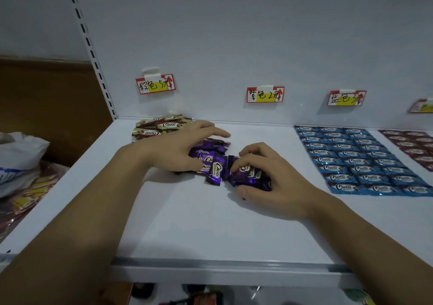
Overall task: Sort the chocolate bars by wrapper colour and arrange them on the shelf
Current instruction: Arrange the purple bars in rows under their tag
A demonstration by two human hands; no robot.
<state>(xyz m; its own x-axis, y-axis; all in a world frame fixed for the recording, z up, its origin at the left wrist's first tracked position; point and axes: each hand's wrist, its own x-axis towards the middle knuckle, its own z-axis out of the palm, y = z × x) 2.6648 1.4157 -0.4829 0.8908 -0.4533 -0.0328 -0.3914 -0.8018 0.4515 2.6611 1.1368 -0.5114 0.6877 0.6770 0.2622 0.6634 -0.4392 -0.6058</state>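
A loose pile of purple-wrapped chocolate bars point(216, 164) lies in the middle of the white shelf point(210, 222). My left hand point(178, 147) rests flat over the pile's left side, fingers spread across the wrappers. My right hand point(269, 171) curls around a bunch of purple bars point(248, 175) on the pile's right side. Brown and gold bars point(161, 126) lie heaped at the back left. Blue bars point(358, 161) form neat rows on the right, and red bars point(414, 145) lie in rows at the far right edge.
Price tags hang on the white back panel: one above the brown heap point(155, 84), one behind the purple pile point(264, 94), one above the blue rows point(346, 97). A white plastic bag point(18, 159) with more wrappers sits left of the shelf. A lower shelf shows below.
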